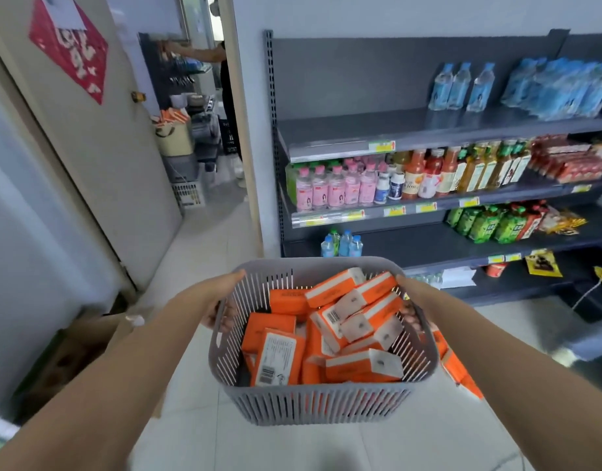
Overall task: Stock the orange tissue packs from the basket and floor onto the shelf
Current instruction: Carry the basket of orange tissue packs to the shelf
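Note:
I carry a grey slotted basket [313, 401] in front of me, above the floor. Several orange tissue packs [359, 367] with white ends lie jumbled inside it. My left hand [221, 300] grips the basket's left rim, fingers curled under the edge. My right hand [413, 300] grips the right rim, its fingers partly hidden behind the slotted wall. More orange packs [459, 368] lie on the floor to the right of the basket. The dark grey shelf unit [388, 130] stands ahead on the right.
Bottles [337, 190] and snack bags [493, 224] fill parts of the shelves. A door [99, 141] stands open on the left, with a cardboard box [75, 355] low beside it. Through the doorway a person [221, 79] works at a counter.

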`<act>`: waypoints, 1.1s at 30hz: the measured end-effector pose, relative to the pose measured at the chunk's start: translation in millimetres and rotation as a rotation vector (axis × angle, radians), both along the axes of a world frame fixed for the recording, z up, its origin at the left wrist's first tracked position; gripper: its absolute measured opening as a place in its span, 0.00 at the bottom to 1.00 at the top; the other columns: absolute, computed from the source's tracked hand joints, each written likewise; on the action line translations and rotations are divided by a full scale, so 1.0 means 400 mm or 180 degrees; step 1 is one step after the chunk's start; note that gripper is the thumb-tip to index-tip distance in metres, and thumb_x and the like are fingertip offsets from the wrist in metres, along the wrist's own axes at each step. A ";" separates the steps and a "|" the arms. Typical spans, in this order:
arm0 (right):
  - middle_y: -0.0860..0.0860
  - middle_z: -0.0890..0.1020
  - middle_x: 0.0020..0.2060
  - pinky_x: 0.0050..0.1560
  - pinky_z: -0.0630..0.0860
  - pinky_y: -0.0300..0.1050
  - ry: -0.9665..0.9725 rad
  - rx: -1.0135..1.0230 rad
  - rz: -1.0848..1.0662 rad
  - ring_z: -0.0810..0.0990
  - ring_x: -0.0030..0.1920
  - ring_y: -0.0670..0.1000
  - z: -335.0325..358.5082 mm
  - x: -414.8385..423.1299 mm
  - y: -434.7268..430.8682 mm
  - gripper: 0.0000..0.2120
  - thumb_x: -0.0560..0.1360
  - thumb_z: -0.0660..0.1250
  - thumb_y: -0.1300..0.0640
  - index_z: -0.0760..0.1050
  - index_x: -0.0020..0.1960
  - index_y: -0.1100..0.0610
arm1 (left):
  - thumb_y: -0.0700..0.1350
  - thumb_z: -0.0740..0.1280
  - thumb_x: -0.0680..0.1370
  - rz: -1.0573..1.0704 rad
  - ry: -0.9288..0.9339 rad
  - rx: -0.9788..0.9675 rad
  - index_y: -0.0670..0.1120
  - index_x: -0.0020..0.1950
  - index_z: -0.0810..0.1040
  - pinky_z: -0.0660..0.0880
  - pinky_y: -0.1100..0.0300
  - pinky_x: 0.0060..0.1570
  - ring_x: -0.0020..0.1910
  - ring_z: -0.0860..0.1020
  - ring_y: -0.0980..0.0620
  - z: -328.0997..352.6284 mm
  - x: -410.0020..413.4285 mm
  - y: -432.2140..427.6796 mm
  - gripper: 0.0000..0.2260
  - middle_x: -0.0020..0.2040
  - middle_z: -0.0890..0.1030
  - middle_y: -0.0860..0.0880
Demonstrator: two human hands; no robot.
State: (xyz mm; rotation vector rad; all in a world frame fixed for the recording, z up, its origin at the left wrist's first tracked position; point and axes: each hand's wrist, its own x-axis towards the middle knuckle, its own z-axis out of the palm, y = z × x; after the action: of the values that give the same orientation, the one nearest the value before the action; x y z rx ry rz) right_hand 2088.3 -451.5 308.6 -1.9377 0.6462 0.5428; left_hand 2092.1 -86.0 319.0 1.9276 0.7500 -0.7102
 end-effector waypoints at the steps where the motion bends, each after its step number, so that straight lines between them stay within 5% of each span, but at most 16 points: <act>1: 0.50 0.63 0.17 0.25 0.59 0.36 0.0018 -0.0009 -0.0001 0.60 0.20 0.49 -0.010 0.052 0.001 0.33 0.78 0.49 0.34 0.59 0.22 0.55 | 0.72 0.57 0.73 0.0010 0.0016 0.0007 0.40 0.40 0.72 0.75 0.56 0.32 0.29 0.75 0.46 -0.005 0.049 0.003 0.33 0.29 0.74 0.44; 7: 0.50 0.62 0.18 0.27 0.59 0.40 0.0200 0.0006 0.0355 0.59 0.22 0.49 -0.071 0.358 0.007 0.34 0.78 0.50 0.36 0.59 0.19 0.54 | 0.70 0.58 0.73 0.0210 0.0043 0.0099 0.39 0.46 0.75 0.74 0.57 0.32 0.26 0.72 0.48 -0.062 0.299 -0.014 0.33 0.26 0.70 0.46; 16: 0.50 0.62 0.20 0.30 0.60 0.39 0.0725 -0.0081 0.0678 0.61 0.22 0.49 -0.175 0.766 -0.011 0.31 0.76 0.50 0.31 0.57 0.24 0.53 | 0.69 0.53 0.76 0.0649 0.0211 0.0195 0.44 0.30 0.66 0.71 0.60 0.34 0.24 0.69 0.50 -0.183 0.601 -0.070 0.30 0.23 0.67 0.46; 25: 0.49 0.63 0.21 0.28 0.60 0.39 0.1002 -0.0130 0.0600 0.61 0.24 0.48 -0.280 0.918 -0.022 0.28 0.76 0.52 0.33 0.60 0.29 0.54 | 0.69 0.56 0.76 0.0813 0.0371 -0.0104 0.43 0.40 0.70 0.69 0.61 0.34 0.27 0.68 0.50 -0.302 0.720 -0.082 0.28 0.28 0.67 0.47; 33: 0.50 0.61 0.19 0.30 0.60 0.39 0.1255 -0.0080 0.0531 0.59 0.21 0.49 -0.359 0.946 -0.024 0.32 0.75 0.53 0.32 0.56 0.22 0.53 | 0.70 0.58 0.73 0.0808 0.0662 -0.0091 0.45 0.35 0.66 0.70 0.59 0.34 0.24 0.69 0.49 -0.388 0.741 -0.059 0.28 0.29 0.67 0.46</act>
State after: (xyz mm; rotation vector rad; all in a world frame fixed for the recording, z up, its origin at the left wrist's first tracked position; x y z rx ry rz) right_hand 2466.7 -461.0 164.8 -1.9339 0.7413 1.0426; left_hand 2388.5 -109.6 163.8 1.7097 1.0856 -0.7646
